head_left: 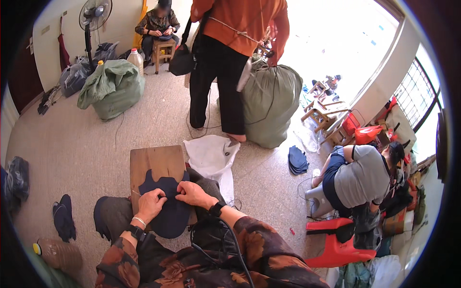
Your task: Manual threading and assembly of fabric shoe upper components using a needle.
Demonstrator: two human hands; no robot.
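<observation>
A dark navy cut fabric piece, broad and rounded at the near end with narrower lobes at the far end, lies partly over a wooden stool top in front of me. My left hand pinches the cloth near its middle, thumb and fingers together. Just to the right, my right hand has its fingertips closed on the upper right part of the same piece. Anything smaller between the fingertips is too small to make out. Another dark fabric piece hangs over my left knee.
Dark fabric pieces lie on the left floor, near a yellow-capped jug. A white sack spreads beyond the stool. A standing person handles a large green sack. Another person sits right, by a red chair.
</observation>
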